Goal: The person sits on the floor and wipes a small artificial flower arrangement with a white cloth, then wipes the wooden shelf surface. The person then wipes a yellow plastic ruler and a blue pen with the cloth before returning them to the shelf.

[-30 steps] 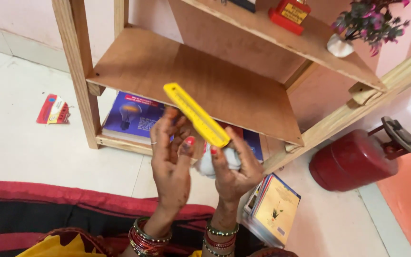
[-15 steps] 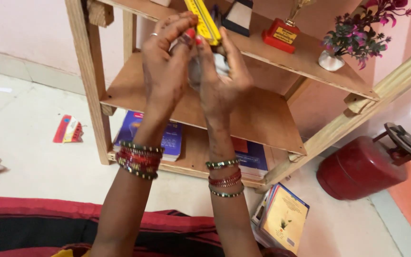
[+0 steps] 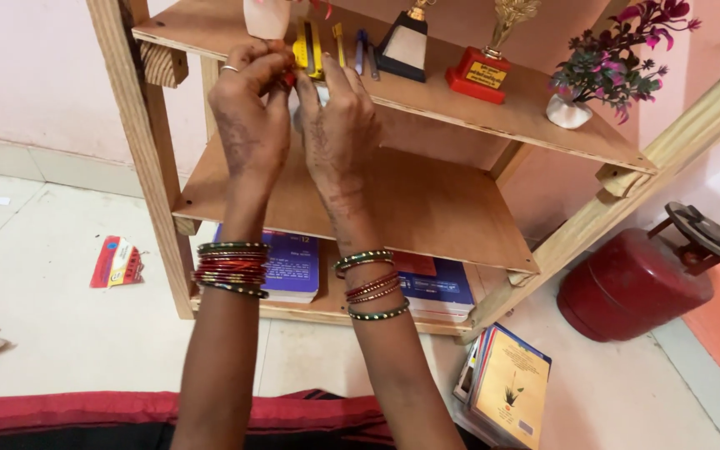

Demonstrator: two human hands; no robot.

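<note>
Both my hands are raised to the top board of a wooden shelf unit (image 3: 427,200). A yellow ruler (image 3: 306,43) lies on that board, pointing away from me. My left hand (image 3: 247,117) pinches its near end with the fingertips. Close beside it, my right hand (image 3: 339,125) is closed around a crumpled white cloth (image 3: 303,98), of which only a small bit shows between the hands. Bangles ring both wrists.
On the top board stand several pens (image 3: 362,52), a black-based trophy (image 3: 402,50), a red-based trophy (image 3: 481,73) and a potted flower (image 3: 572,104). Books (image 3: 289,262) lie on the bottom board. On the floor: a red gas cylinder (image 3: 635,283), more books (image 3: 510,383), a red packet (image 3: 117,261).
Both hands rose from chest height to the top shelf, carrying the ruler and cloth. The ruler now rests on the top board.
</note>
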